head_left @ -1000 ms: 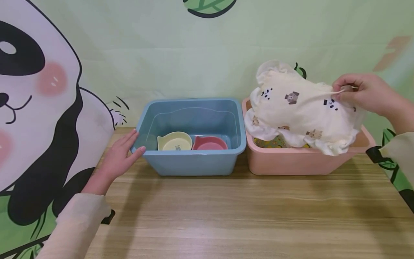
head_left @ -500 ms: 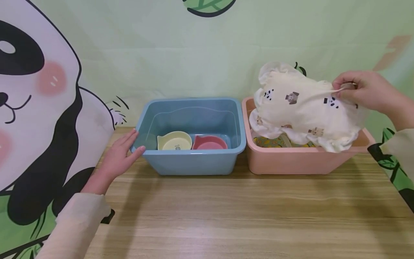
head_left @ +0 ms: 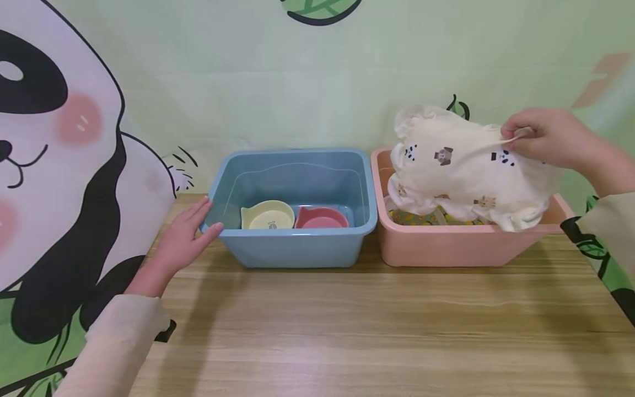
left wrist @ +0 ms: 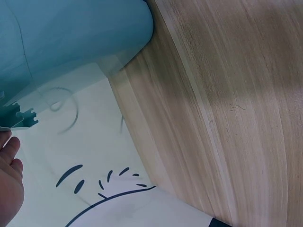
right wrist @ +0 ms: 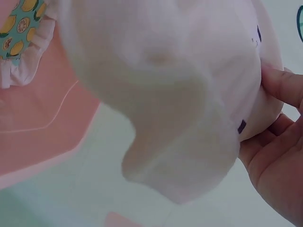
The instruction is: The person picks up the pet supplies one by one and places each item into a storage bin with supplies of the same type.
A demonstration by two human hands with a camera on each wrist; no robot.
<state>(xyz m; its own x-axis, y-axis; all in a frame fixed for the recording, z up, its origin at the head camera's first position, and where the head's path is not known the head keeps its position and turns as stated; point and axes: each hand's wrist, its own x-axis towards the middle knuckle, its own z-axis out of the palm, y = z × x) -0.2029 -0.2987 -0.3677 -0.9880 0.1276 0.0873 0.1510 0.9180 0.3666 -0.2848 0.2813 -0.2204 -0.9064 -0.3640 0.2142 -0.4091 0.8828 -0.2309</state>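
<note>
At the right, my right hand (head_left: 550, 138) pinches the upper edge of a cream pillow (head_left: 456, 165) with ruffled trim and printed animal faces. The pillow overlaps the top of the pink bin (head_left: 446, 248), its lower ruffle falling across the front rim. In the right wrist view, thumb and fingers (right wrist: 279, 151) grip the pillow's cloth, and its ruffle (right wrist: 184, 165) fills the middle. My left hand (head_left: 181, 240) rests on the left rim of the blue bin (head_left: 297, 251), fingers extended and thumb at the front corner. The left wrist view shows only part of that hand (left wrist: 9, 184).
Inside the blue bin lie a pale yellow fish-shaped dish (head_left: 270, 214) and a red one (head_left: 322, 218). Lemon-print fabric with a ruffle (right wrist: 23, 28) lies in the pink bin. Both bins stand side by side on a wooden table (head_left: 357, 331) before a panda-print backdrop (head_left: 317, 88).
The pillow has lowered slightly at its upper left, and its lower edge has drawn up a little, showing more patterned fabric beneath. My right hand has shifted slightly left; the left hand stays put.
</note>
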